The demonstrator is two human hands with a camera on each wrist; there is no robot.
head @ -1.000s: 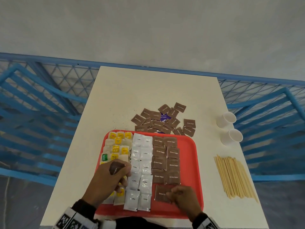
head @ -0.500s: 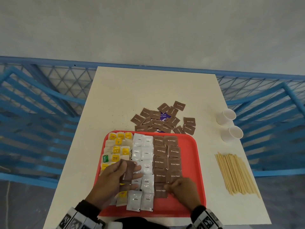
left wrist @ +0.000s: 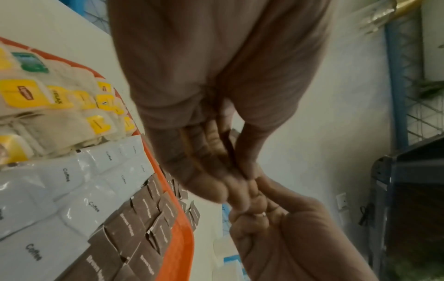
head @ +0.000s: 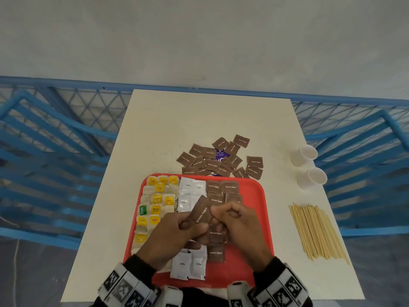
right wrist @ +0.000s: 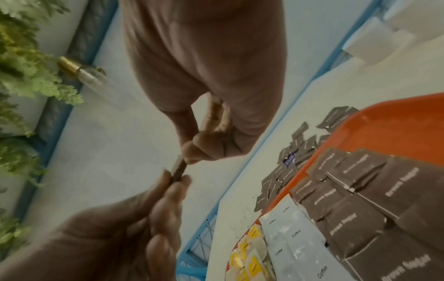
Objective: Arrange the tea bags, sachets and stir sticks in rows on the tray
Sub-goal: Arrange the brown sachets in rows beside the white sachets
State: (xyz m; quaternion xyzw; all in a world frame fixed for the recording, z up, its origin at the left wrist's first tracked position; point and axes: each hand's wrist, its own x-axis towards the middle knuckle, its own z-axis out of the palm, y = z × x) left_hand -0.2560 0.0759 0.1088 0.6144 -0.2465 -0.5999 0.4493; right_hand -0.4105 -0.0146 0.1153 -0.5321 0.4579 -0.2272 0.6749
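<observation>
A red tray (head: 262, 196) holds yellow-tagged tea bags (head: 157, 200) on the left. White coffee sachets (head: 188, 189) lie in the middle and brown sugar sachets (head: 221, 188) to their right. Above the tray's middle, both hands meet on one brown sugar sachet (head: 201, 212). My left hand (head: 194, 223) grips its lower end and my right hand (head: 218, 214) pinches its right edge. In the right wrist view the sachet (right wrist: 179, 171) shows edge-on between both hands' fingertips. The hands hide part of the coffee and sugar rows.
Loose brown sugar sachets (head: 221, 161) lie heaped on the table behind the tray, over a purple card (head: 220, 152). Wooden stir sticks (head: 316, 231) lie bundled at the right, with two white paper cups (head: 306, 155) (head: 312, 178) behind them. Blue railing surrounds the table.
My left hand carried its brown sachet up and toward the tray's centre. My right hand left the sachet it laid at the near end of the sugar row and now pinches the held one.
</observation>
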